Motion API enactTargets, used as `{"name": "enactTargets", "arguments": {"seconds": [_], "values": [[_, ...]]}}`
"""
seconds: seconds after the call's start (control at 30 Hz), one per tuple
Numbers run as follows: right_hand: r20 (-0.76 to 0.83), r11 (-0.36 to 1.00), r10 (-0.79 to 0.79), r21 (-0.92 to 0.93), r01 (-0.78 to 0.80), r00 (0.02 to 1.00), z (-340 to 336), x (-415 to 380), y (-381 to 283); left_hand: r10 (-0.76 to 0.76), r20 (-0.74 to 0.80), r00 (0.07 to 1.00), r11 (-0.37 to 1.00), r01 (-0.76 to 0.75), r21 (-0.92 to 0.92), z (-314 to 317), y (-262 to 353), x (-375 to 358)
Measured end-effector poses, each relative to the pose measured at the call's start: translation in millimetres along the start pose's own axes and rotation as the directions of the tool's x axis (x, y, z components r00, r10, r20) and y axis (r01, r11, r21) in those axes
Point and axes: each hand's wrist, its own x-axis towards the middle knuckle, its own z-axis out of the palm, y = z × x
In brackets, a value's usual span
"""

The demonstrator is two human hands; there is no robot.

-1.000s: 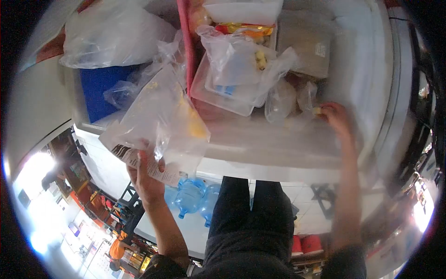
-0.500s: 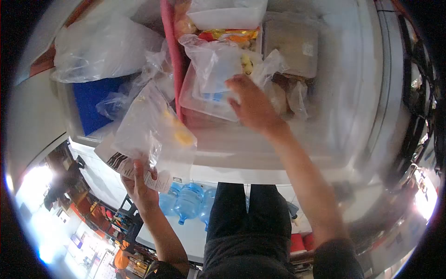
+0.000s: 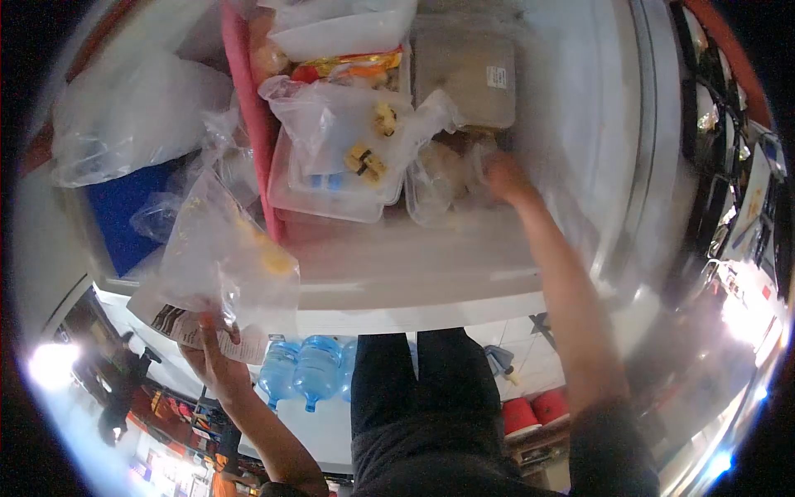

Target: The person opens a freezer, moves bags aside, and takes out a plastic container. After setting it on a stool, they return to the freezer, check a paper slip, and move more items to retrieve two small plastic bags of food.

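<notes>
My left hand (image 3: pixel 217 360) pinches the lower edge of a clear plastic bag (image 3: pixel 224 248) with some yellow pieces inside, together with a printed paper slip (image 3: pixel 184 325). Inside the chest freezer, my right hand (image 3: pixel 507 178) is closed at the gathered end of another clear plastic bag (image 3: pixel 443 178), whose pale contents are blurred. Left of it lies an opened-out plastic bag (image 3: pixel 319 124) on a translucent tub (image 3: pixel 331 199), with yellow, dark-banded food pieces (image 3: pixel 366 164) on top. Behind my right hand stands a lidded container (image 3: pixel 464 74) with a white label.
A pink divider (image 3: pixel 252 124) separates the freezer's sides. On the left are a big plastic bag (image 3: pixel 141 116) and a blue panel (image 3: pixel 124 211). The white freezer rim (image 3: pixel 397 319) runs before me. Below stand blue water bottles (image 3: pixel 317 373) and red round things (image 3: pixel 520 417).
My right hand has moved right, from above the food pieces to the other clear bag. The food pieces now show fully. My left hand still holds its bag and slip; the view has shifted.
</notes>
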Motion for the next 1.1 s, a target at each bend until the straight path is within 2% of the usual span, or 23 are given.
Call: {"name": "enactTargets", "arguments": {"seconds": [0.07, 0.13, 0.17, 0.23, 0.27, 0.33, 0.37, 0.4, 0.43, 0.47, 0.5, 0.53, 0.6, 0.63, 0.73, 0.77, 0.8, 0.83, 0.87, 0.93, 1.0, 1.07, 1.1], "values": [[-0.056, 0.997, -0.071, 0.009, 0.071, 0.996, 24.0, 9.2, 5.3, -0.014, 0.012, 1.0, 1.0, 0.013, 0.014, -0.9, 2.4, -0.8], [-0.36, 0.869, 0.284, 0.489, -0.08, 0.888, 26.8, 18.1, -7.1, -0.011, 0.036, 0.999, 1.0, 0.01, 0.027, 0.8, 3.9, 1.1], [-0.36, 0.863, 0.296, 0.497, -0.087, 0.885, 25.2, 18.8, -9.7, -0.01, 0.072, 0.997, 1.0, 0.008, 0.029, -1.3, 4.8, 0.8], [-0.174, 0.796, 0.419, 0.542, -0.269, 0.891, 23.4, 20.0, -13.3, 0.009, 0.105, 0.994, 0.999, -0.013, 0.042, 0.4, 6.2, 1.8], [-0.171, 0.793, 0.421, 0.546, -0.27, 0.891, 24.4, 14.0, -14.5, 0.009, 0.107, 0.994, 0.999, -0.015, 0.047, 0.1, 7.2, -1.4], [-0.504, 0.884, 0.114, 0.445, 0.144, 0.856, 18.3, 3.4, -15.4, -0.01, 0.063, 0.998, 0.999, 0.007, 0.047, 2.3, 4.3, -1.7], [-0.511, 0.888, 0.112, 0.436, 0.145, 0.852, 10.5, -0.9, -10.6, -0.008, 0.066, 0.998, 0.999, 0.006, 0.036, 4.1, 5.0, -2.1], [-0.111, 0.822, 0.18, 0.562, -0.088, 0.977, -17.0, -7.9, -17.0, 0.006, 0.061, 0.998, 0.998, -0.01, 0.069, 3.5, 4.6, -2.4], [0.315, 0.739, 0.203, 0.572, -0.356, 0.927, -34.0, -12.6, -18.6, 0.013, 0.058, 0.998, 0.995, -0.019, 0.101, 2.1, 2.6, -3.9], [0.314, 0.742, 0.225, 0.559, -0.371, 0.922, -21.2, -14.2, -10.6, -0.002, 0.071, 0.997, 0.996, -0.004, 0.087, -3.6, 2.1, -3.6], [0.191, 0.866, 0.135, 0.454, -0.209, 0.972, 7.4, -14.1, 6.6, 0.02, 0.09, 0.996, 0.988, -0.034, 0.15, -9.6, 2.5, 0.1], [0.084, 0.951, 0.029, 0.304, -0.053, 0.996, 27.7, -16.2, 27.6, 0.041, 0.118, 0.992, 0.978, -0.065, 0.2, -9.5, 0.1, 1.4], [-0.034, 0.997, -0.077, -0.03, 0.076, 0.996, 44.5, -14.7, 41.2, 0.009, 0.025, 1.0, 0.983, -0.014, 0.185, -0.4, 0.6, -4.9], [-0.035, 0.997, -0.049, -0.057, 0.047, 0.998, 60.5, -14.5, 48.4, 0.022, 0.069, 0.997, 0.985, -0.033, 0.169, -15.9, -10.2, 3.4], [-0.274, 0.945, -0.088, -0.328, -0.007, 0.958, 106.7, 4.4, 46.9, 0.026, -0.035, 0.999, 0.985, -0.02, 0.169, 5.5, -0.5, -4.9], [-0.274, 0.941, -0.079, -0.337, -0.018, 0.958, 85.3, 8.6, 24.6, 0.018, -0.025, 1.0, 0.987, -0.014, 0.16, 6.2, 0.0, -5.4], [-0.119, 0.96, 0.219, -0.154, -0.236, 0.968, 42.4, 9.1, -9.1, 0.018, -0.06, 0.998, 0.987, -0.008, 0.163, 6.1, 0.8, -6.0], [0.08, 0.881, 0.472, -0.009, -0.473, 0.878, 17.1, 9.7, -26.8, 0.018, -0.093, 0.996, 0.987, -0.002, 0.161, 6.8, 0.9, -7.3], [0.07, 0.873, 0.488, -0.017, -0.488, 0.87, 18.7, 12.3, -25.6, 0.009, -0.077, 0.997, 0.989, 0.002, 0.149, 3.8, 0.0, -5.5], [-0.14, 0.857, 0.513, 0.141, -0.496, 0.847, 27.0, 12.7, -26.5, -0.098, -0.014, 0.995, 0.934, 0.097, 0.343, -12.6, 1.6, 3.6], [-0.075, 0.865, 0.495, 0.14, -0.482, 0.866, 33.3, 22.2, -19.9, -0.08, 0.015, 0.997, 0.944, 0.071, 0.323, -24.6, -6.3, 9.6], [0.003, 0.873, 0.476, 0.116, -0.473, 0.879, 30.8, 13.1, -6.3, -0.169, 0.248, 0.954, 0.978, 0.131, 0.163, -43.8, -14.3, 19.5], [0.039, 0.887, 0.456, 0.063, -0.458, 0.889, 29.2, 11.6, -5.9, -0.136, -0.048, 0.989, 0.966, 0.144, 0.215, -15.4, -7.6, 0.7]]}}
